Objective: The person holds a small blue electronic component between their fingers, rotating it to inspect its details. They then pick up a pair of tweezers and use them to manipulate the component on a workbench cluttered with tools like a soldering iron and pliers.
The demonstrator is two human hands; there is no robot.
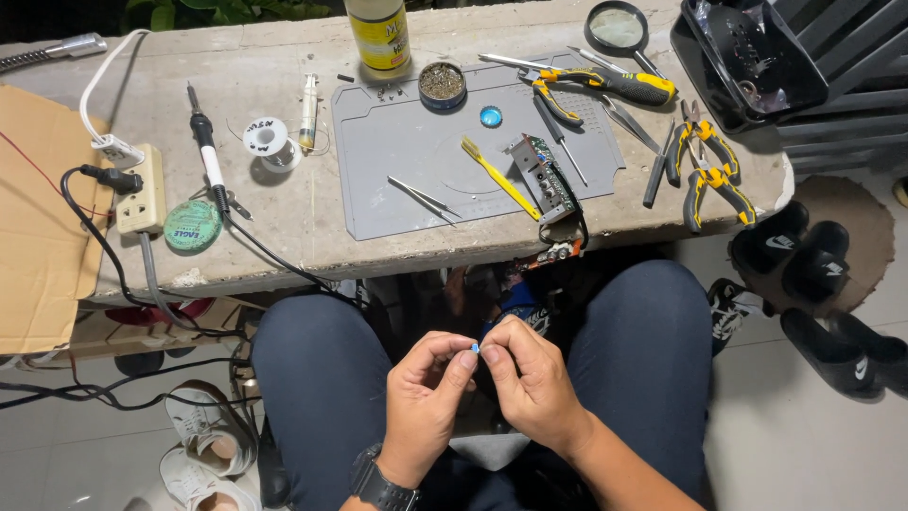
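**Small blue part in hand over the lap; circuit board open on the mat**

We record the rough grey concrete surface (284,203) as the largest item, running across the top of the view. On it lies a grey rectangular silicone work mat (426,142), and a green circuit board module (541,175) rests on the mat's right part, with a cable dropping over the front edge. We judge the board to be opened and waiting, since nothing touches it.

Beside it lies a yellow plastic toothbrush (497,175), and further left a pair of slim metal tweezers (423,199). Off the mat to the left, a black-and-white soldering iron (206,156) lies unattended on its lead, near a round green tin (192,225).

Below the surface, over the dark trousers, both hands meet. The left hand (426,397) and the right hand (530,378) are each closed to a fingertip pinch on one tiny blue component (474,350), held between them, well apart from the board.

We judge the work to be partway: the component is off the board and under handling. Whether it is sound or fitted with leads, we cannot tell.
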